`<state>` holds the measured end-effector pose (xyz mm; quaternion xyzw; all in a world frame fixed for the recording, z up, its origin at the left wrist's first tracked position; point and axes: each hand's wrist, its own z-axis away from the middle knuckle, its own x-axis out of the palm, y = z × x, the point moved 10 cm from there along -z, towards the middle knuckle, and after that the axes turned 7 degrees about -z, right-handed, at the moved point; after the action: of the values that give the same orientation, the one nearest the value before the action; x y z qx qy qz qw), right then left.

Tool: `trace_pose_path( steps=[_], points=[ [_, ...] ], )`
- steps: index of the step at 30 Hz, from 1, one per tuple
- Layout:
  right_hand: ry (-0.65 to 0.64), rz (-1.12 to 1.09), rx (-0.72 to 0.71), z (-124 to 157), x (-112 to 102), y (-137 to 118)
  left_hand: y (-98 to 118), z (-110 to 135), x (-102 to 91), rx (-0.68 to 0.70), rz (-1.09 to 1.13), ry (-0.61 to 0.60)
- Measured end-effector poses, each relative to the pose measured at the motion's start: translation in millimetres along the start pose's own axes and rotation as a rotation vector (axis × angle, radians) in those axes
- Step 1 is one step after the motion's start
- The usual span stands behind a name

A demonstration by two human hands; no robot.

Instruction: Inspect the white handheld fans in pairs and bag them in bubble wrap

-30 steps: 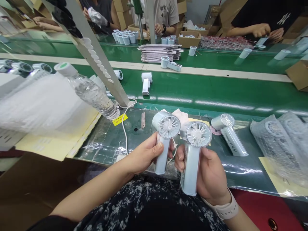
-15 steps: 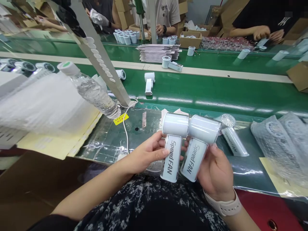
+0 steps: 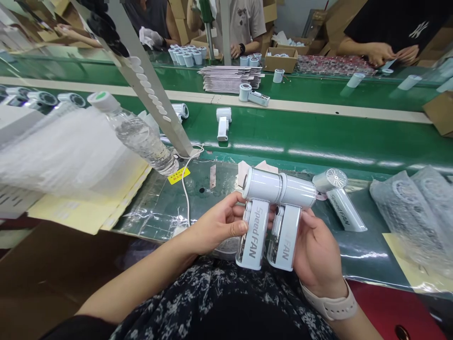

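Observation:
Two pale blue handheld fans are held side by side over the near edge of the workbench, their round heads touching and their handles pointing down. My left hand [image 3: 226, 224] is closed around the handle of the left handheld fan [image 3: 257, 231], thumb on its front edge. My right hand [image 3: 316, 252] grips the right handheld fan [image 3: 288, 236] from its right side; some fingers are hidden behind it. Both handles carry "Speed FAN" lettering, and clear sides show dark parts within. A third handheld fan [image 3: 341, 203] lies on the bench just right of my right hand.
Bubble-wrapped fans [image 3: 406, 208] lie at the right. On the left are a water bottle [image 3: 138, 137], white wrapping sheets [image 3: 71, 156] and a slanted metal post [image 3: 155, 94]. Beyond runs a green conveyor [image 3: 300, 132] carrying more fans [image 3: 223, 125]. Several people work across it.
Both fans have been turned in my hands, so their clear handle sides now show. The right fan stands more upright, its head lined up with the left one. Fans on the conveyor have shifted slightly right.

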<state>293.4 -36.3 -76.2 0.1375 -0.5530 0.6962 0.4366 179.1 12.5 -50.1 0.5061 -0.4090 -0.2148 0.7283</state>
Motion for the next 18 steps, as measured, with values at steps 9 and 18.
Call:
trace_pose_path(
  steps=[9, 18],
  points=[
    [-0.171, 0.506, -0.339, 20.5, 10.7, -32.2, 22.6, 6.0, -15.1, 0.125, -0.575, 0.126],
    [-0.329, 0.78, -0.548, 29.7, 24.3, -47.5, 52.4, 4.7, -18.2, 0.449, -1.126, 0.169]
  ],
)
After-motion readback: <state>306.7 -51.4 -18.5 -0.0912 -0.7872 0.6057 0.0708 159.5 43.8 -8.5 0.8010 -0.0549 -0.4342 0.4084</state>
